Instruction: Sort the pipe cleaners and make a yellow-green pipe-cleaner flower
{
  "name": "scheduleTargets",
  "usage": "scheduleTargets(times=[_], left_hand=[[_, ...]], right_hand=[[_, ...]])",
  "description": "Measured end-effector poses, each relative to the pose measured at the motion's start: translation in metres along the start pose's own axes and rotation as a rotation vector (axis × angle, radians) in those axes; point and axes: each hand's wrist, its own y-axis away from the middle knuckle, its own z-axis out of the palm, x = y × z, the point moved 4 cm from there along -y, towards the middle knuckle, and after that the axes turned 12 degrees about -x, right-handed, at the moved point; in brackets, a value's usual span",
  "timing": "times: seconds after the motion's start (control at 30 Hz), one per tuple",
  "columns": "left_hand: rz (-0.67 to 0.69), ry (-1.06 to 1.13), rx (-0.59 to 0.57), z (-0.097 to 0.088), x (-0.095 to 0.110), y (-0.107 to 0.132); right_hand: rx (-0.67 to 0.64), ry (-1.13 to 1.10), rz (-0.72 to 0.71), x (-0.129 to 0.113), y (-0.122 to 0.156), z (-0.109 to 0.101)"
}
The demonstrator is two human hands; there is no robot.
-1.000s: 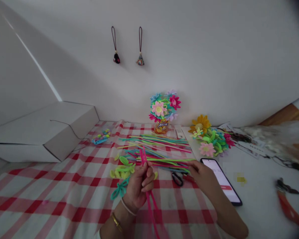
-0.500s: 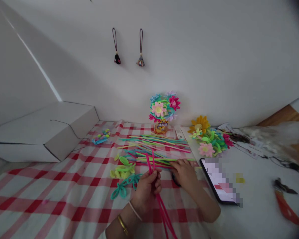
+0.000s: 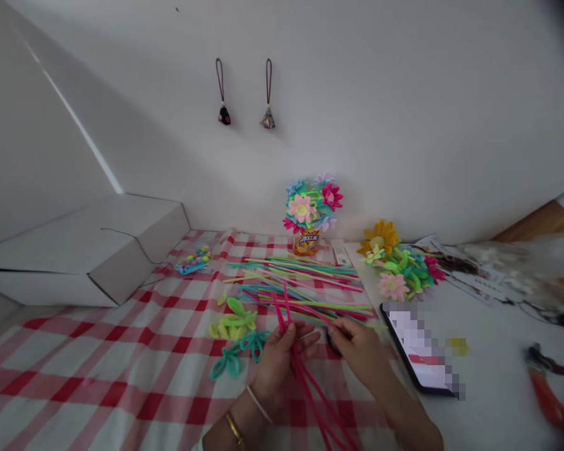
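Note:
My left hand (image 3: 282, 351) is closed around several hot-pink pipe cleaners (image 3: 310, 388). Their short ends stand up above the thumb, and the long ends trail down toward the bottom edge. To its right, my right hand (image 3: 357, 344) pinches the end of another pink pipe cleaner (image 3: 314, 311) at the front of the loose pile. That pile of coloured pipe cleaners (image 3: 305, 269) lies just beyond both hands. Left of my left hand are teal looped pipe-cleaner shapes (image 3: 226, 363) and yellow-green leaf shapes (image 3: 235, 322). A dark round object (image 3: 333, 343) is partly hidden by my right hand.
A pot of pipe-cleaner flowers (image 3: 306, 241) stands by the wall, with more flowers (image 3: 395, 263) to its right. A phone (image 3: 420, 351) and orange-handled pliers (image 3: 548, 388) lie at right. A white box (image 3: 136, 250) and small bead tray (image 3: 192, 263) are left.
My right hand has drawn back slightly from the pile and now pinches a pink pipe cleaner. The fingers of my left hand have opened a little around its bundle. The view has shifted slightly.

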Motion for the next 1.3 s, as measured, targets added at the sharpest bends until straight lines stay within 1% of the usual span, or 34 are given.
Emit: scheduleTargets(times=[0.07,0.17,0.23,0.3,0.4,0.47,0.53,0.6,0.63,0.67,0.7,0.73,0.77,0.8,0.83,0.87,0.97,1.07,1.17,1.3], left_hand=[[0.023,0.043,0.022,-0.001,0.001,-0.001],[0.049,0.055,0.089,-0.005,0.003,-0.002],[0.046,0.05,0.12,-0.007,0.003,-0.002],[0.042,0.058,0.124,-0.007,0.003,-0.003],[0.067,0.065,0.081,-0.007,0.004,-0.004],[0.103,0.031,0.015,-0.006,0.007,-0.005],[0.122,-0.023,-0.052,-0.004,0.01,-0.005],[0.128,-0.054,-0.084,-0.003,0.012,-0.004],[0.131,-0.058,-0.09,-0.003,0.013,-0.004],[0.136,-0.057,-0.093,-0.002,0.013,-0.003],[0.138,-0.052,-0.095,-0.001,0.013,-0.003],[0.137,-0.049,-0.096,-0.001,0.013,-0.003],[0.131,-0.049,-0.098,0.0,0.012,-0.003],[0.123,-0.057,-0.101,0.0,0.01,-0.003],[0.116,-0.07,-0.101,0.0,0.009,-0.003],[0.112,-0.083,-0.098,0.0,0.008,-0.003],[0.106,-0.097,-0.068,-0.001,0.007,-0.003],[0.084,-0.107,-0.052,-0.002,0.007,-0.003],[0.07,-0.125,-0.062,-0.002,0.007,-0.004],[0.11,-0.067,-0.037,-0.004,0.006,-0.004]], right_hand=[[-0.12,-0.061,-0.033,-0.008,0.008,0.013],[-0.268,-0.03,-0.083,-0.018,0.017,0.03],[-0.323,-0.01,-0.104,-0.021,0.022,0.038],[-0.358,0.001,-0.121,-0.023,0.024,0.043],[-0.43,0.032,-0.147,-0.023,0.027,0.046],[-0.503,0.027,-0.169,-0.023,0.029,0.046],[-0.591,0.001,-0.191,-0.022,0.031,0.042],[-0.652,-0.028,-0.212,-0.021,0.029,0.035],[-0.644,-0.034,-0.218,-0.021,0.026,0.03],[-0.595,-0.034,-0.211,-0.02,0.02,0.023],[-0.499,-0.018,-0.192,-0.018,0.013,0.014],[-0.377,0.012,-0.174,-0.017,0.004,0.006],[-0.279,0.07,-0.173,-0.017,-0.006,-0.001],[-0.205,0.148,-0.166,-0.017,-0.016,-0.005],[-0.172,0.239,-0.176,-0.019,-0.026,-0.007],[-0.185,0.339,-0.193,-0.02,-0.035,-0.005],[-0.173,0.42,-0.201,-0.025,-0.06,0.002],[-0.134,0.48,-0.197,-0.03,-0.075,0.006],[-0.152,0.537,-0.192,-0.034,-0.083,0.007],[-0.177,0.584,-0.195,-0.037,-0.082,0.004]])
